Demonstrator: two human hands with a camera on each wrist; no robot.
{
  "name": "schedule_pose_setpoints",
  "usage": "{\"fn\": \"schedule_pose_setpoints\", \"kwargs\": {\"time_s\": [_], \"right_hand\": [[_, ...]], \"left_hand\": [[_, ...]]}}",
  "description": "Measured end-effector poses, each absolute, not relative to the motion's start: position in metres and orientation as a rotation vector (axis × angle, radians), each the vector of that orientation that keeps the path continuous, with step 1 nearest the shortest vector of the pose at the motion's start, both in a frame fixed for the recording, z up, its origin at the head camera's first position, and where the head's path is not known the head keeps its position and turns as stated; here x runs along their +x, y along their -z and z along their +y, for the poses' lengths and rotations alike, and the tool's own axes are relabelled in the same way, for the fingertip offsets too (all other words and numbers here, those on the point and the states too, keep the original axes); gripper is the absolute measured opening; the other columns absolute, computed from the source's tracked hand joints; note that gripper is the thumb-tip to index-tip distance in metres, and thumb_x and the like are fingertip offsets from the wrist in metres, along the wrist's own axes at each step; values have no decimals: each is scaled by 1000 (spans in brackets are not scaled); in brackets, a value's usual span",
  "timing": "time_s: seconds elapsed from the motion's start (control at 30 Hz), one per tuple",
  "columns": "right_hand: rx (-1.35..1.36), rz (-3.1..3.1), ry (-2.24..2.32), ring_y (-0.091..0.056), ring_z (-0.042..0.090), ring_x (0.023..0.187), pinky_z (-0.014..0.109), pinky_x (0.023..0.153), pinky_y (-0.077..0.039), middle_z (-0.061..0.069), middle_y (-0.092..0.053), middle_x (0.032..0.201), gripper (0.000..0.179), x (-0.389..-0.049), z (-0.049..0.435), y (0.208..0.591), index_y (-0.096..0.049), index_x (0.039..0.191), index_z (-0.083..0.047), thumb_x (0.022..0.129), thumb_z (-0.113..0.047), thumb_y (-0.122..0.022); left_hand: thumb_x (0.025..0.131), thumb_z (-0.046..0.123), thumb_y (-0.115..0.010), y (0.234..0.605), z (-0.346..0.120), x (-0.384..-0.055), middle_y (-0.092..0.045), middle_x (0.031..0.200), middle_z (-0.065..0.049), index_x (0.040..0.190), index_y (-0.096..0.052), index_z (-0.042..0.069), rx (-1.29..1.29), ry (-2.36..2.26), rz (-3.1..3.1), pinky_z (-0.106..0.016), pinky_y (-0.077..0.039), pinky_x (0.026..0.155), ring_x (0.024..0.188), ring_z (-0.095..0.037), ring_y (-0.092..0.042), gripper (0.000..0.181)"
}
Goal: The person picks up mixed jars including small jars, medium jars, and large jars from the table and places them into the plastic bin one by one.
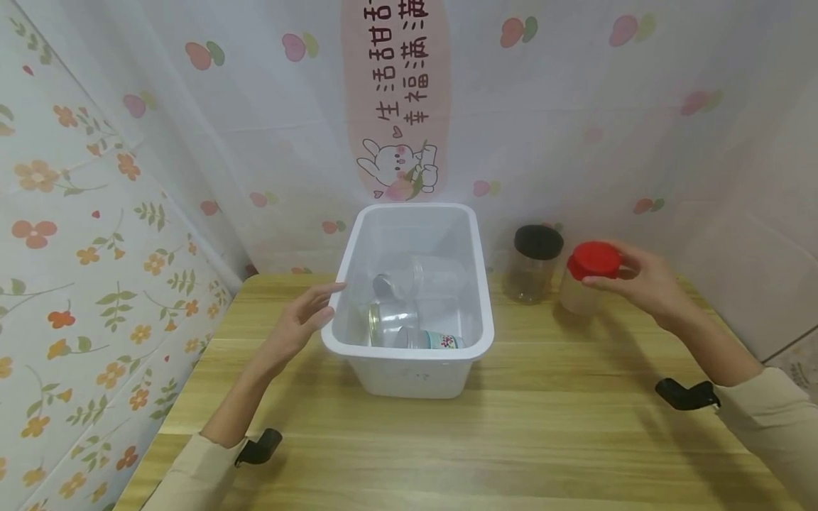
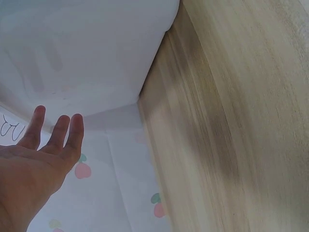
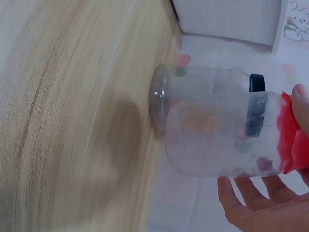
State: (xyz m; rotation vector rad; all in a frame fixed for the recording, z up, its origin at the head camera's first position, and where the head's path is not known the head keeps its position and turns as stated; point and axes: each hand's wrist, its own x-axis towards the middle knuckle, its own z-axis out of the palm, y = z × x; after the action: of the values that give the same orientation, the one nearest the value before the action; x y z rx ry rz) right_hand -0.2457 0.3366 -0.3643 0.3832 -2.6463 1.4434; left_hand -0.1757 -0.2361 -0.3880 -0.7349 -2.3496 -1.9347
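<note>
My right hand (image 1: 645, 280) grips a clear plastic jar (image 3: 217, 140) around its red lid (image 1: 597, 260). In the right wrist view, a gap shows between the jar's base and the wooden table. Just left of it, a clear jar with a black lid (image 1: 539, 242) stands upright. My left hand (image 1: 300, 323) is at the left rim of a white plastic tub (image 1: 409, 353), its fingers extended in the left wrist view. Inside the tub lie several clear containers, among them a jar with a gold-coloured rim (image 1: 393, 321) and one with a teal floral label (image 1: 442, 340).
The tub stands at the back middle of the wooden table (image 1: 409, 454). A white curtain with fruit prints (image 1: 281, 142) hangs directly behind, and a flower-patterned curtain (image 1: 83, 284) runs along the left side. Black wrist mounts stick out beside both sleeves.
</note>
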Motion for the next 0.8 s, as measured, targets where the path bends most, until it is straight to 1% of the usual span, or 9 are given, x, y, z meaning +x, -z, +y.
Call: {"fn": "schedule_pose_setpoints", "kwargs": {"time_s": [0.13, 0.3, 0.37, 0.43, 0.6, 0.7, 0.8], "right_hand": [[394, -2668, -1414, -64, 5, 100, 23, 75, -53, -11, -62, 123, 67, -243, 335, 361, -52, 148, -12, 88, -12, -82], [406, -2684, -1405, -63, 3, 101, 23, 75, -52, -11, -60, 126, 68, -241, 333, 358, -50, 149, -12, 89, -13, -81], [415, -2678, -1415, -63, 3, 101, 23, 75, -53, -11, -60, 126, 68, -241, 333, 357, -50, 149, -11, 89, -11, -81], [426, -2671, -1426, -63, 3, 101, 23, 75, -53, -11, -60, 126, 68, -240, 332, 355, -50, 149, -11, 89, -10, -81], [451, -2666, -1443, -65, 5, 100, 24, 75, -53, -11, -63, 124, 68, -239, 330, 353, -51, 149, -11, 88, -9, -81], [464, -2676, -1456, -65, 5, 101, 24, 76, -54, -11, -64, 123, 68, -238, 328, 350, -51, 149, -10, 88, -8, -81], [473, -2693, -1462, -65, 5, 102, 25, 76, -54, -13, -64, 122, 69, -237, 326, 349, -50, 149, -9, 88, -8, -82]], "left_hand": [[105, 8, -52, 389, -236, -176, -44, 153, -12, 147, -49, 5, -738, 1932, -2356, -50, -38, 105, 140, -34, -40, 43], [105, 7, -51, 389, -237, -176, -44, 153, -14, 147, -48, 5, -752, 1933, -2348, -41, -42, 103, 140, -35, -40, 43], [105, 7, -50, 389, -237, -176, -44, 153, -14, 147, -48, 5, -753, 1932, -2345, -39, -42, 102, 140, -35, -40, 42], [105, 7, -50, 389, -237, -176, -44, 153, -15, 147, -48, 5, -755, 1931, -2343, -43, -42, 103, 140, -35, -40, 42], [105, 9, -51, 389, -237, -176, -44, 153, -14, 147, -48, 6, -739, 1938, -2348, -57, -36, 104, 140, -35, -40, 42], [105, 9, -51, 389, -236, -176, -45, 153, -15, 147, -48, 6, -740, 1939, -2348, -58, -36, 104, 140, -35, -40, 42], [105, 8, -51, 390, -237, -176, -45, 152, -15, 147, -48, 5, -739, 1934, -2352, -54, -38, 104, 139, -35, -41, 42]]}}
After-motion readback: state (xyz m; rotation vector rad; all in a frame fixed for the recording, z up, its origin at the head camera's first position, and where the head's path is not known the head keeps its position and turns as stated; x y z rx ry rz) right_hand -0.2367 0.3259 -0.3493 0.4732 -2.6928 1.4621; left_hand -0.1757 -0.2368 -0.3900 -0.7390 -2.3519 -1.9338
